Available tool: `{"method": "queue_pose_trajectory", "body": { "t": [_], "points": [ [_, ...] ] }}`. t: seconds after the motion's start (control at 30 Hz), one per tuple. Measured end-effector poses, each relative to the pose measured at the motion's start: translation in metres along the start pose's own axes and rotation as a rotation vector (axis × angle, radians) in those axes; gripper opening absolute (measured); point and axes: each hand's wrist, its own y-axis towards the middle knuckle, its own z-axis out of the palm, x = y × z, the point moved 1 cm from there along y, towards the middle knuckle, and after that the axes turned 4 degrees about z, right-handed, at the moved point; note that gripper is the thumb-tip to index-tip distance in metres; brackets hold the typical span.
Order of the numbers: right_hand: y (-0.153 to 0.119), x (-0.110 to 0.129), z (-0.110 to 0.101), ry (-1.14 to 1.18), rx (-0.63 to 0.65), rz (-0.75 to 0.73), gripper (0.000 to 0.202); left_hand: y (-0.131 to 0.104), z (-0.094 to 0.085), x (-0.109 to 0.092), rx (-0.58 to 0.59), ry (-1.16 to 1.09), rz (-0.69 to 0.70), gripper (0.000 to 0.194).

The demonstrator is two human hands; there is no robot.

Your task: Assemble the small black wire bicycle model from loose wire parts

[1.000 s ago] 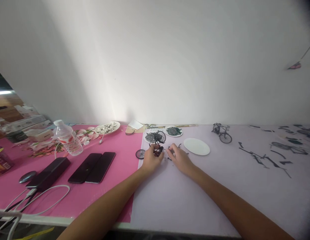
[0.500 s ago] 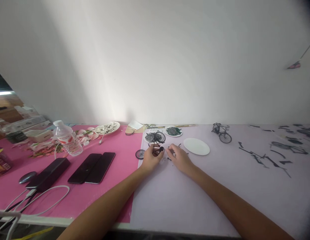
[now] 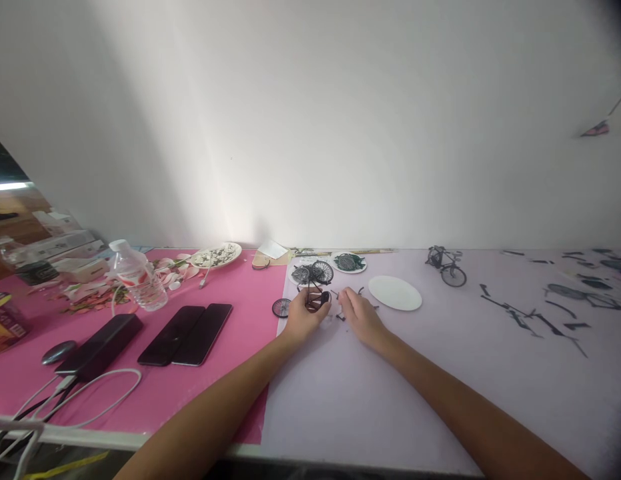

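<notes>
Mid-frame on the pale mat, the left hand (image 3: 301,318) has its fingers pinched on a small black model bike frame (image 3: 317,298); a loose wheel (image 3: 281,307) sits just left. The right hand (image 3: 359,316) is curled beside it; can't tell if it grips anything, with an empty white plate (image 3: 395,293) just right.

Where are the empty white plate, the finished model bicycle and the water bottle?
empty white plate (image 3: 395,293), head view, centre of its bare face.
finished model bicycle (image 3: 445,265), head view, its frame.
water bottle (image 3: 138,279), head view, its clear body.

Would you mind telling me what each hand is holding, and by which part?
The left hand grips a small black model part by its lower end. Whether the right hand pinches anything is too small to tell.
</notes>
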Motion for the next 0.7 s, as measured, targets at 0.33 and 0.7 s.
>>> {"method": "queue_pose_trajectory", "body": {
  "t": [0.33,0.7],
  "points": [
    [0.004,-0.009,0.010,0.230,-0.045,-0.030,0.025,-0.006,0.002,-0.015,0.074,-0.025,0.042,0.036],
    [0.005,-0.017,0.010,0.259,-0.067,-0.037,0.024,-0.014,0.004,-0.019,0.081,0.245,0.277,0.022]
  ]
}}
